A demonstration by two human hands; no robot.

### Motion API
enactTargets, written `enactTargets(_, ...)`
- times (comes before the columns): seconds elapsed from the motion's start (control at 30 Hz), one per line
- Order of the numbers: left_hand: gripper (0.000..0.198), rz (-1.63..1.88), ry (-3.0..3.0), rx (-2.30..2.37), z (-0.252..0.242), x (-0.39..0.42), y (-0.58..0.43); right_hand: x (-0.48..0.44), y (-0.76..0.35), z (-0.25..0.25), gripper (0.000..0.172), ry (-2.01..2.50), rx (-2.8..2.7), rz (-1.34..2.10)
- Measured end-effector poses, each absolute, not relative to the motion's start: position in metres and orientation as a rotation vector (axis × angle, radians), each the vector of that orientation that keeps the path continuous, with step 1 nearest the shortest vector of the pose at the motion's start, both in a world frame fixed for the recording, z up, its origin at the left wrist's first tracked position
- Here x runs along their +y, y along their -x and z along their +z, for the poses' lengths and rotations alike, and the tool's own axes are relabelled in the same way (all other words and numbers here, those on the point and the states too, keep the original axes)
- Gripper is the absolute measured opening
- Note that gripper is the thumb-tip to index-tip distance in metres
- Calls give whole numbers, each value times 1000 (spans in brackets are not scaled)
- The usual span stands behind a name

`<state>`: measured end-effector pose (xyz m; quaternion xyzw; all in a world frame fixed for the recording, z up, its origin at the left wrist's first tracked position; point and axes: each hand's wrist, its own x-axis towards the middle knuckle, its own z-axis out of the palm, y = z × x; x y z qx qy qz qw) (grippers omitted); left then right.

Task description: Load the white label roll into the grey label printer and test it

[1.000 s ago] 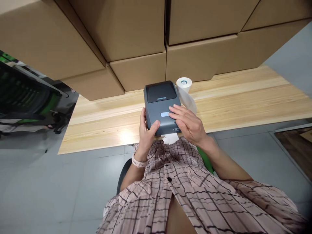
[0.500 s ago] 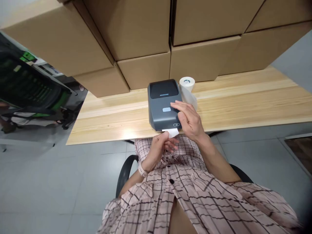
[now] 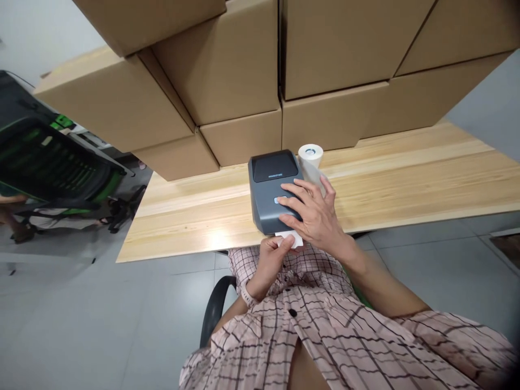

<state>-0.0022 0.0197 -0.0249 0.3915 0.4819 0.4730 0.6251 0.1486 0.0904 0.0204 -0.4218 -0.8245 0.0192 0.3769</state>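
A dark grey label printer (image 3: 264, 203) stands near the front edge of the wooden table. White label paper (image 3: 296, 238) sticks out of its front, and my left hand (image 3: 273, 260) pinches that paper between thumb and fingers. Spread over the printer's top right side is my right hand (image 3: 314, 214), its fingers apart and one fingertip at the light button (image 3: 279, 200). Behind the right hand, a roll of white label paper (image 3: 311, 154) stands upright, with a loose strip hanging from it towards the printer's side.
Stacked cardboard boxes (image 3: 239, 65) line the back of the wooden table (image 3: 414, 179). At the left are a black and green office chair (image 3: 52, 168) and part of another person's leg (image 3: 14, 219). Grey floor tiles (image 3: 162, 309) lie below the table.
My right hand has spread its fingers and moved over the printer's button. My left hand still pinches the paper, its thumb now further over it. The view has tilted slightly upward.
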Motion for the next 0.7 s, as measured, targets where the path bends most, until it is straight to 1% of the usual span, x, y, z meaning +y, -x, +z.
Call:
enactTargets(0.07, 62, 1071, -984, 1115, -29, 14, 17, 93, -154, 19, 38, 1027, -2093, 180)
enactTargets(0.1, 67, 1118, -1005, 1172, -30, 12, 26, 94, -158, 18, 40, 985, -2060, 268)
enactTargets(0.13, 70, 1242, -1008, 1249, -31, 11, 36, 95, -163, 16, 42, 938, -2010, 356)
enactTargets(0.2, 64, 1473, -1019, 1376, -29, 13, 53, 94, -174, 13, 50, 865, -1891, 496)
enactTargets(0.23, 58, 1560, -1024, 1419, -26, 17, 61, 94, -179, 12, 55, 845, -1846, 541)
enactTargets(0.3, 38, 1681, -1042, 1453, -17, 33, 71, 94, -186, 12, 67, 831, -1818, 619)
enactTargets(0.37, 30, 1663, -1102, 1433, -7, 55, 76, 99, -188, 16, 79, 837, -1840, 701)
enactTargets(0.43, 32, 1598, -1176, 1424, 0, 82, 75, 110, -185, 25, 88, 853, -1854, 730)
enactTargets(0.5, 35, 1544, -1241, 1416, 3, 108, 70, 127, -179, 40, 92, 853, -1861, 674)
enactTargets(0.6, 46, 1456, -1276, 1413, 1, 137, 62, 163, -167, 68, 93, 840, -1852, 554)
enactTargets(0.7, 56, 1338, -1351, 1409, -1, 150, 58, 206, -158, 95, 86, 888, -1835, 459)
